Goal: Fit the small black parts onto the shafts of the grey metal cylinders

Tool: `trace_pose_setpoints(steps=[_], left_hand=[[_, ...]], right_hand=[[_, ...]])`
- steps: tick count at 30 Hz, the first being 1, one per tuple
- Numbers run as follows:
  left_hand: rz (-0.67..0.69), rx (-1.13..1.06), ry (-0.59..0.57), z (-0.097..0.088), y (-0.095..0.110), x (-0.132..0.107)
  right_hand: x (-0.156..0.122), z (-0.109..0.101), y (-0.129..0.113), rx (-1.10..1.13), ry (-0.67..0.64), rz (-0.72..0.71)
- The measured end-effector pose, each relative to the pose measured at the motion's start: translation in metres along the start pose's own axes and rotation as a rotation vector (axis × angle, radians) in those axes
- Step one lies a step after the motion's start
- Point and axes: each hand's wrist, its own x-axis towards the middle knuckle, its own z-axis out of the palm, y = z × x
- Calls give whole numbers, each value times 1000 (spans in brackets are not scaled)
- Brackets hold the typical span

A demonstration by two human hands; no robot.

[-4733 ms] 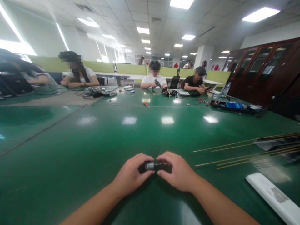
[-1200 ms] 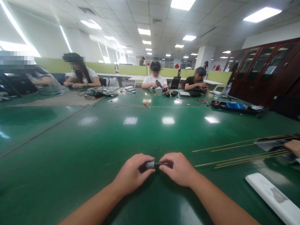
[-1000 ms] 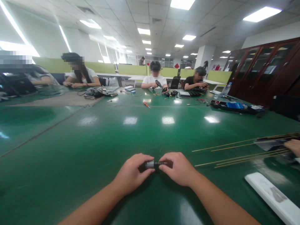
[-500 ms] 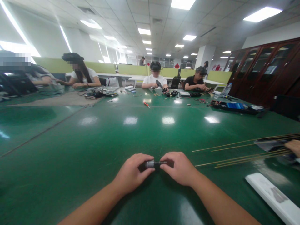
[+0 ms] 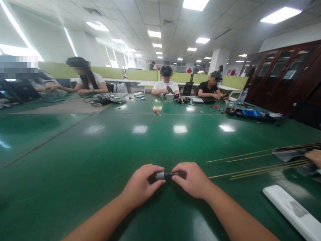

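Between my two hands, low over the green table (image 5: pixel 120 144), lies a small dark cylindrical part with a grey barrel (image 5: pixel 160 175) and a thin dark shaft (image 5: pixel 169 174). My left hand (image 5: pixel 142 182) pinches the barrel between thumb and fingers. At the other end, my right hand (image 5: pixel 192 179) is closed with thumb and fingertips on the shaft, whose tip is partly hidden behind them. The part is held level, pointing left to right. Its exact kind is too small to make out.
Thin brass-coloured rods (image 5: pixel 250 155) lie right of my hand, near another person's hand (image 5: pixel 314 157). A long white case (image 5: pixel 288 207) lies at lower right. Farther off are a red screwdriver (image 5: pixel 157 112) and a tool tray (image 5: pixel 250 114). Co-workers sit across the table.
My hands and the dark part stay almost still; the right fingertips have shifted very slightly. At the far left, a co-worker's arm has moved a little.
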Motion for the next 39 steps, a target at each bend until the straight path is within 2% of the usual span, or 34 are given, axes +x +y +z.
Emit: trace_pose_setpoints(steps=[39], left_hand=[[-8,2,11,-1,0,3]], right_hand=[[0,-1,2,14,24,5]])
